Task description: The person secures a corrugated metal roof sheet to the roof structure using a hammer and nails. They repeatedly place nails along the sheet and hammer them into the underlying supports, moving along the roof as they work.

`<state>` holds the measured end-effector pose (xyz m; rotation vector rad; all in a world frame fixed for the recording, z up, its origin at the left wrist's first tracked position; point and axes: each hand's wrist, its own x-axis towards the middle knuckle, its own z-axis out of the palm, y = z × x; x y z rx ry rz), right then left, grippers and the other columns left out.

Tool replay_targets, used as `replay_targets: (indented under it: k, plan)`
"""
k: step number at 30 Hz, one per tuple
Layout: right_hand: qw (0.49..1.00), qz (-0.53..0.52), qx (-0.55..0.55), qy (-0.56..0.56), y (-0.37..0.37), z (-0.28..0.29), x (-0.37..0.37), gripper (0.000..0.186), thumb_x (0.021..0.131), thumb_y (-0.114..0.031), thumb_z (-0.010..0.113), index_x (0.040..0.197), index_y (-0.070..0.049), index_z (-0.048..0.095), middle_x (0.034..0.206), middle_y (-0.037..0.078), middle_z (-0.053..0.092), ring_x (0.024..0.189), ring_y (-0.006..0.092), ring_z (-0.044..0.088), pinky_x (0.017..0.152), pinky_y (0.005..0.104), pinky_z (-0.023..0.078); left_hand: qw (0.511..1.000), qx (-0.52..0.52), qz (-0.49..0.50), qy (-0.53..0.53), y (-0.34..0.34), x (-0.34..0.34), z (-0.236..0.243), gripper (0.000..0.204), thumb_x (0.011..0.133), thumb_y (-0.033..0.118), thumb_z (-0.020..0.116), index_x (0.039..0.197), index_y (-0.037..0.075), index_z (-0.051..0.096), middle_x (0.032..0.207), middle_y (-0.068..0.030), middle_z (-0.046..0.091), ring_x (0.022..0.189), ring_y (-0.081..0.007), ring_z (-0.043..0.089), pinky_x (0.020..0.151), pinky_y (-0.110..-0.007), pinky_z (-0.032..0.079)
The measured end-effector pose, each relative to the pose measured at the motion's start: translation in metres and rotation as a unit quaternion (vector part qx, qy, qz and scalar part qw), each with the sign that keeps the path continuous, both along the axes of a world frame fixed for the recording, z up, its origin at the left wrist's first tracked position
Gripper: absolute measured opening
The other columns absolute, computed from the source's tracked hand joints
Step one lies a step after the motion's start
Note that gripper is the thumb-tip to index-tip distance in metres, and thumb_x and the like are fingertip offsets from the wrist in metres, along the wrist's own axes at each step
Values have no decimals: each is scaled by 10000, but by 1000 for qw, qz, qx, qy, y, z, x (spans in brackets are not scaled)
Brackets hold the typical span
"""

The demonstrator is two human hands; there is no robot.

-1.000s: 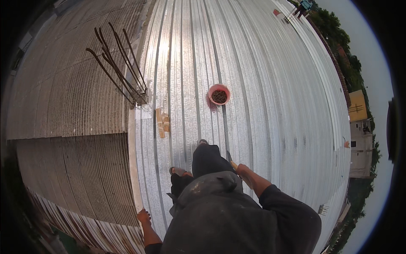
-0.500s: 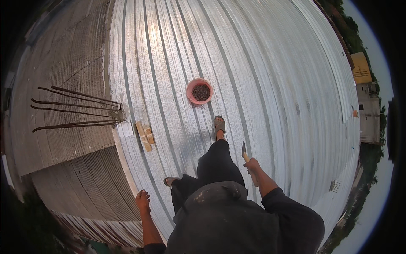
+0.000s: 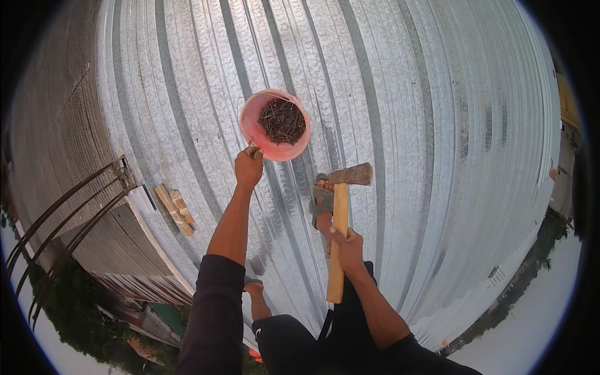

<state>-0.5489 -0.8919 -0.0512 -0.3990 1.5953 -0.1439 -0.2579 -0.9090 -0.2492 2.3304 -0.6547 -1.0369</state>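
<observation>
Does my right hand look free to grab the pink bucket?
Probably not: your right hand grips the wooden-handled hatchet, while your left hand is at the near edge of the pink bucket.

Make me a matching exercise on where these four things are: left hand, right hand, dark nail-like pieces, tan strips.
Column one
1. Left hand
2. Right hand
3. Dark nail-like pieces
4. Tan strips

Column two
A. Heaped inside the pink bucket
B. Gripping the hatchet
C. Lying side by side on the ribbed metal roof
D. Closed at the rim of the pink bucket

Right pairs: 1-D, 2-B, 3-A, 4-C
</observation>
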Motion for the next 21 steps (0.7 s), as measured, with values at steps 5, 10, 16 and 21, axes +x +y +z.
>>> replay_targets:
  k: [5,10,16,21]
  plan:
    - [975,12,220,-16,34,-23,12,304,947,-253,731,979,31,625,740,68,630,570,145,628,496,309,514,983,84,-138,-82,-49,0,-88,292,919,275,645,1072,48,747,1009,-194,754,977,-410,713,860,-479,560]
    - [958,18,283,-29,8,-32,14,323,950,-272,728,978,33,625,740,68,632,571,138,627,499,302,514,935,124,-281,-176,-64,-26,-136,301,939,317,631,1052,49,710,1029,-185,743,985,-407,711,862,-510,549]
    - [981,38,185,-42,-12,-37,16,316,962,-274,712,980,30,625,749,55,637,586,130,637,519,285,517,923,183,-297,-162,-56,-10,-156,284,970,304,601,1038,50,706,1088,-187,727,968,-400,711,816,-533,541]
    - [981,-15,191,-20,-17,-40,11,301,961,-265,709,996,24,630,764,61,640,596,137,646,524,293,527,956,76,-174,-224,-35,-18,-117,305,978,323,628,1023,33,711,978,-189,732,866,-383,717,757,-493,546]
